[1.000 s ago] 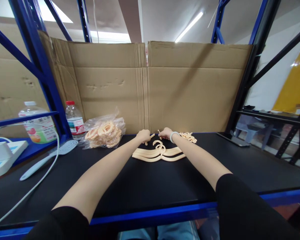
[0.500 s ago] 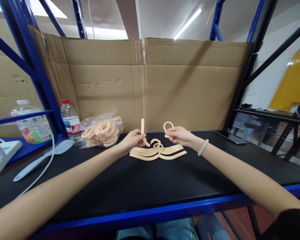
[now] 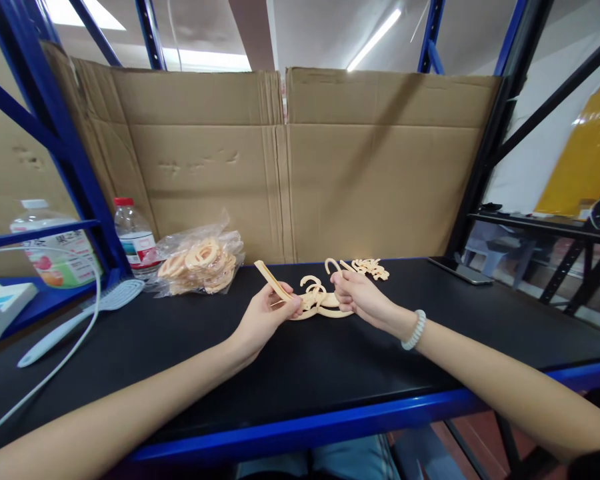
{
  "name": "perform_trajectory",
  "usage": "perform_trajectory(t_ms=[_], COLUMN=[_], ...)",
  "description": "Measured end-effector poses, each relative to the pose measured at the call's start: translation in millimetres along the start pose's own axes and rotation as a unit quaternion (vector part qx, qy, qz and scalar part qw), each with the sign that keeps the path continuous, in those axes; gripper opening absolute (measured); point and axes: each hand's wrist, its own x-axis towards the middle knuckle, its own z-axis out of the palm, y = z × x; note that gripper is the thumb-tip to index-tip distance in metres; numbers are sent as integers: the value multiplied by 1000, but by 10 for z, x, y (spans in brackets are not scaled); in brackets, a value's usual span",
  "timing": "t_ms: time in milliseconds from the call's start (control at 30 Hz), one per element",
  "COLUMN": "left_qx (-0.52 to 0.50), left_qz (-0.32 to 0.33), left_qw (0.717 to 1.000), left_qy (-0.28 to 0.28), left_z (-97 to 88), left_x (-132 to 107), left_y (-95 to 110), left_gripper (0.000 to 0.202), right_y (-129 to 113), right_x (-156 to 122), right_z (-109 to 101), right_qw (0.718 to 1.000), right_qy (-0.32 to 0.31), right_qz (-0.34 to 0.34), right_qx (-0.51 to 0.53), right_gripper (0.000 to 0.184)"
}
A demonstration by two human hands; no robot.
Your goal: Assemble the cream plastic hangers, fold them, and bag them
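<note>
My left hand (image 3: 265,319) is closed on a cream plastic hanger arm (image 3: 271,279), a slim curved bar pointing up and left. Between the fingers of my right hand (image 3: 364,297) is a cream hanger hook (image 3: 333,264), its curved top standing above the fist. The two parts are apart. Behind and between my hands, a small stack of cream hangers (image 3: 325,311) lies on the black tabletop, partly covered by both hands. Just beyond my right hand sits a pile of small cream pieces (image 3: 373,268).
A clear bag of cream ring-like parts (image 3: 203,263) lies at the back left beside a red-capped bottle (image 3: 136,243). Further left are a pale hairbrush (image 3: 95,313), a white cable (image 3: 55,373) and a large jug (image 3: 60,250). A phone (image 3: 460,271) rests back right; cardboard (image 3: 380,180) stands behind.
My left hand has come nearer and tilted the hanger arm leftward. My right hand has moved down and nearer, turning the hook. The pile of small pieces behind it has come into view.
</note>
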Motion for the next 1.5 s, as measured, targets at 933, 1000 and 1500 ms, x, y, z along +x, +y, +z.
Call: perform_trajectory(t_ms=[933, 1000, 1500], left_qx=[102, 108, 169], left_qz=[17, 14, 119], left_qw=[994, 994, 977], left_qy=[-25, -31, -46], left_z=[67, 69, 68], left_x=[-97, -96, -144], left_y=[11, 14, 24], left_gripper=[29, 30, 17], right_y=[3, 7, 0], right_x=[-77, -76, -143], right_z=[41, 36, 103], right_qw=[979, 984, 992], right_qy=[-38, -37, -94], right_qz=[-98, -100, -44], right_qx=[-177, -142, -71], right_gripper=[31, 28, 20])
